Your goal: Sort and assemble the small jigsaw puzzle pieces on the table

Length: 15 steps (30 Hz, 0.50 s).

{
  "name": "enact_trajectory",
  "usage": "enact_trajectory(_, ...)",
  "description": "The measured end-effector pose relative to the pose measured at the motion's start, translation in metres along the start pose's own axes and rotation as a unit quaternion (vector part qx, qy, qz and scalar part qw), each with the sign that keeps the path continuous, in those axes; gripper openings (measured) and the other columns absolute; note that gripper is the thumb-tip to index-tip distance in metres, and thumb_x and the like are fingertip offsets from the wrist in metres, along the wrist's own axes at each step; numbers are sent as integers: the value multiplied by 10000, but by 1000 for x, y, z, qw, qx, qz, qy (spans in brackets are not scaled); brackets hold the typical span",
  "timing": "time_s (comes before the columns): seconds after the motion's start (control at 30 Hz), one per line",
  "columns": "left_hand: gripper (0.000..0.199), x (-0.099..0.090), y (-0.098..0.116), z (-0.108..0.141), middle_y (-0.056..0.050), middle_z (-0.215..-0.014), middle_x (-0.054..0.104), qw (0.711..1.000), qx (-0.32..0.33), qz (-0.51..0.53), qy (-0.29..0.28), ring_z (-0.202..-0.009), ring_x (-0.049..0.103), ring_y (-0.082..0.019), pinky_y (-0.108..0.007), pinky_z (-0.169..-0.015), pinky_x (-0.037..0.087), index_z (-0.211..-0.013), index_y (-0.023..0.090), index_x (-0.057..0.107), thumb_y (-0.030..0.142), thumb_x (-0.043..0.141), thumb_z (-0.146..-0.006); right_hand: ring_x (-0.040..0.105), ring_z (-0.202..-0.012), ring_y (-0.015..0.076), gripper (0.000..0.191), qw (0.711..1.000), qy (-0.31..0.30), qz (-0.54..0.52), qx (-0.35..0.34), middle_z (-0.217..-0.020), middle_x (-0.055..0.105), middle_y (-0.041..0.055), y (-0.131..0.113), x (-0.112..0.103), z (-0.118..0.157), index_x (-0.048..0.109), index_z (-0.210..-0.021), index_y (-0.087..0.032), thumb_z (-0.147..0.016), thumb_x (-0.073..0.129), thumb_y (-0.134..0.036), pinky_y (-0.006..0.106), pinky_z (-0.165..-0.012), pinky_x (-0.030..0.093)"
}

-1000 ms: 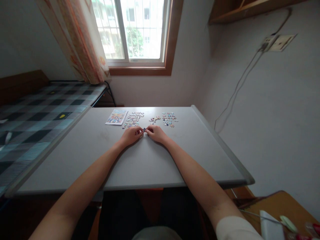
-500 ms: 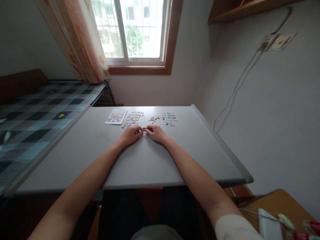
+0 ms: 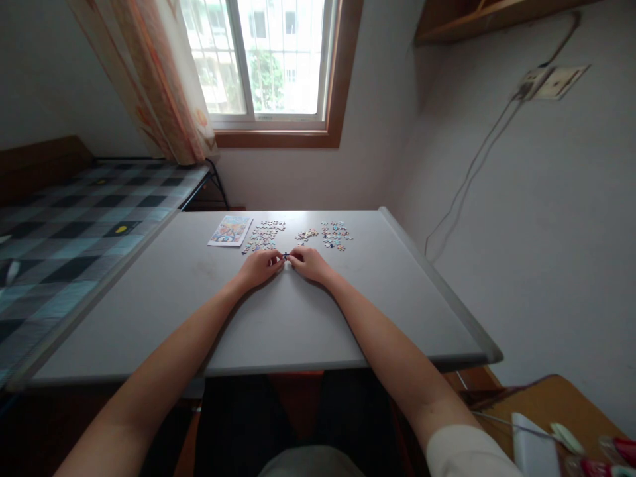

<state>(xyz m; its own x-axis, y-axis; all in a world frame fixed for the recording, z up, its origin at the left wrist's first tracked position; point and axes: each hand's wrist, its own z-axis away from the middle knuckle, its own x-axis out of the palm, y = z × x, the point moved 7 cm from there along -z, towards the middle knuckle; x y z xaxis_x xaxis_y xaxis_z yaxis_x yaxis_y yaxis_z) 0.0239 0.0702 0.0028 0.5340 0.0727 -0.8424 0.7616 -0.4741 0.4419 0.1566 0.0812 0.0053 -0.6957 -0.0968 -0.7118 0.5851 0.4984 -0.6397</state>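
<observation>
Between my two hands is a small dark jigsaw puzzle piece [image 3: 286,256], just above or on the white table [image 3: 288,324]; its exact contact with the surface I cannot tell. My left hand [image 3: 261,267] pinches it from the left with the fingertips. From the right, the thumb and fingers of my right hand [image 3: 309,263] close on the same piece. Loose puzzle pieces [image 3: 265,235] lie just beyond my left hand. A small cluster of pieces [image 3: 307,234] is beyond my right hand, and another group [image 3: 336,234] lies to its right.
A printed picture card [image 3: 230,231] rests at the table's far left. Left of the table stands a bed with a checked sheet [image 3: 124,199]. A wooden stool or chair [image 3: 571,404] with a white box is at the lower right. A window [image 3: 278,59] is ahead.
Both hands stay in the same place with the dark piece between them. Only a very slight shift of the camera view shows.
</observation>
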Motion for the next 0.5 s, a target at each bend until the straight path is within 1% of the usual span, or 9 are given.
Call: enact_trajectory(0.5,271,-1,1,0,-6,-667,641,1000,-2,7,0,-560,513,-110,-220,-548,366,-832,192,676,402,506,-807,503,-656,109,171,1000,-1,3,1,-715,635,17,0,0,0,680,-795,-161,-827,534,-245,216,-622,345)
